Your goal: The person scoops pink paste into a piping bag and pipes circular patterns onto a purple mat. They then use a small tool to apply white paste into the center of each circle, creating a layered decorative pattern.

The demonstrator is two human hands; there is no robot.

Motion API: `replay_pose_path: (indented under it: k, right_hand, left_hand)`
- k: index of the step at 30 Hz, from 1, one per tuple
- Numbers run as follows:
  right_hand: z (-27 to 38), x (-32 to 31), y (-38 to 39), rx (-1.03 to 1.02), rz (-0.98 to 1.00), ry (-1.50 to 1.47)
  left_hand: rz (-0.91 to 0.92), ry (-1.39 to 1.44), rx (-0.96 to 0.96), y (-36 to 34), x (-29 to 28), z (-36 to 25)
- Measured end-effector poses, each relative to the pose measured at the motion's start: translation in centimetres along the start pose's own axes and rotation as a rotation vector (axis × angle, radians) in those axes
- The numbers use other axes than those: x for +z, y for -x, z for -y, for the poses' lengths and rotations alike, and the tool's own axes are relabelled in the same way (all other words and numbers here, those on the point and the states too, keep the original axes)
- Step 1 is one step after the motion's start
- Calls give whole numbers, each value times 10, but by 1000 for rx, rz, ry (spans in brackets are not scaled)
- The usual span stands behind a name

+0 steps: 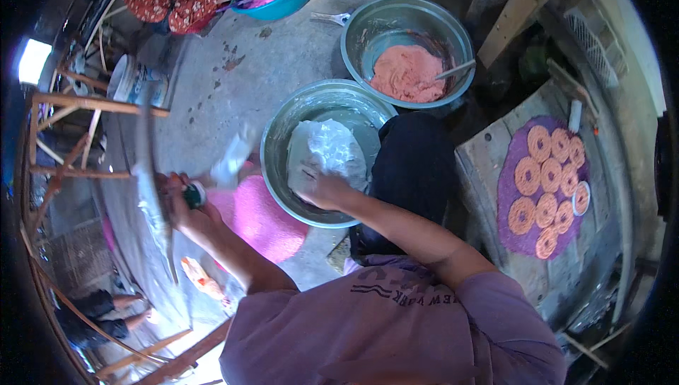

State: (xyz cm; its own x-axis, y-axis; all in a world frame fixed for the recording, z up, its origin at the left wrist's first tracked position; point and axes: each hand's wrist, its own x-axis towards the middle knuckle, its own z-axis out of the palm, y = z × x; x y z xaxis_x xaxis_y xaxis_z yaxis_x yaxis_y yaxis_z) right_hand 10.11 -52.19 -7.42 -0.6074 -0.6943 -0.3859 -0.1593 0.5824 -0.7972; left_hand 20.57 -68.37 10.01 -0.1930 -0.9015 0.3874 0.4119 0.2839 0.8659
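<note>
Gripping a small green-and-white cylinder [194,195], the left hand [184,206] is closed around it; the right hand [325,190] touches a glossy, sticky white mass [329,144] in a round basin [277,120] (its grasp I cannot tell), left of ridged orange rings [546,166] on a grainy purple mat [508,180].

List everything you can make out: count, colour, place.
Large basins: two, green, centre and upper right
Far basin: one, teal, top
Soft mass: one, white, centre basin
Paste: one, pink, upper right basin
Spiral rounds: about ten, orange, on mat
Mat: one, purple, on right table
Rounded item: one, pink, left of centre
Bucket: one, white, upper left
Wooden bars: several, brown, left
Other people: two, red and dark clothes, left
Left hand: one, bare, gripping green container
Right hand: one, bare, against soft mass
</note>
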Motion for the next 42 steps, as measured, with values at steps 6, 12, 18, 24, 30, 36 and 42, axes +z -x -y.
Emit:
replay_pose_path:
  k: [6,12,18,24,30,36,42]
  right_hand:
    - [-71,65,-9,420,22,465]
    - [-56,22,11,137,93,605]
    - [-57,7,19,115,-15,613]
    - [-75,8,-12,-38,143,649]
    - [-74,-3,-3,-122,198,525]
    - [-66,-4,6,-118,311,430]
    - [-22,-79,74,-337,427,154]
  left_hand:
    - [418,-1021,191,25,-10,35]
    - [672,-1067,575,31,14,48]
    - [816,-1094,700,27,26,42]
    - [919,-1090,579,25,33,32]
    - [982,-1163,624,17,33,46]
    - [968,-1212,739,11,16,66]
    - [964,-1309,678,2,-4,59]
